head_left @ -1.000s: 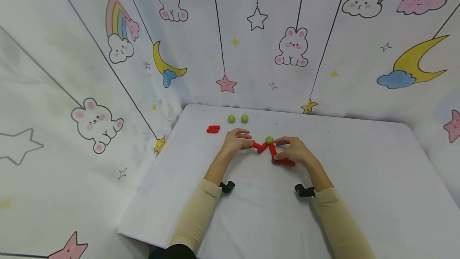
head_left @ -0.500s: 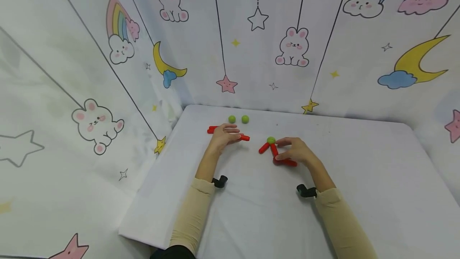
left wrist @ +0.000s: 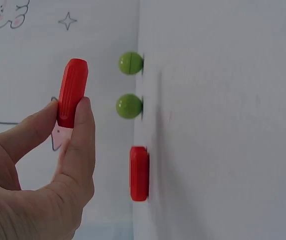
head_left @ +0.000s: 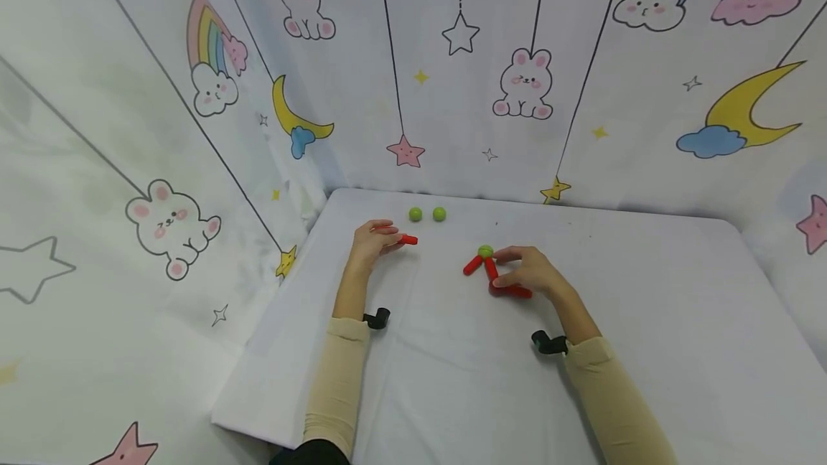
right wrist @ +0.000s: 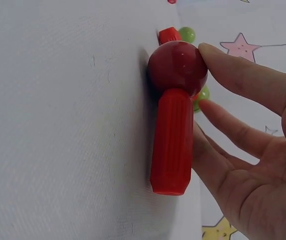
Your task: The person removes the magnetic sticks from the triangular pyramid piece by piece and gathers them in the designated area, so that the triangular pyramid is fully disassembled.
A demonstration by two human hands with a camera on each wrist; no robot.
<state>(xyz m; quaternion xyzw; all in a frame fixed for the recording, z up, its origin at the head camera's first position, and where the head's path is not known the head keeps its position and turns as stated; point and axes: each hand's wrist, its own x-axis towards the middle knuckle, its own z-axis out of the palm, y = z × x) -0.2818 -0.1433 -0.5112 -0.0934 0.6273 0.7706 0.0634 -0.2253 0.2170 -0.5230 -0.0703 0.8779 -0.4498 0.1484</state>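
My left hand [head_left: 371, 241] pinches a short red rod [left wrist: 73, 92] between thumb and fingers, held off the table. Another red rod [left wrist: 139, 173] lies close by, hidden behind this hand in the head view. Near the table's middle, a green ball [head_left: 485, 251] has one red rod [head_left: 473, 265] slanting down-left and another red rod [head_left: 491, 268] running down to a dark red ball [right wrist: 177, 67]. From that ball a further red rod [right wrist: 172, 142] extends right. My right hand [head_left: 531, 268] touches the dark red ball with its thumb; the index fingertip is beside the green ball.
Two loose green balls, a left one [head_left: 416, 214] and a right one [head_left: 439, 214], sit near the back edge of the white-covered table [head_left: 614, 350]. Behind it hangs a patterned curtain [head_left: 452, 106].
My left hand has taken a red rod away from the joined rods and carried it left, toward the rods at the back left. My right hand has stayed in place.
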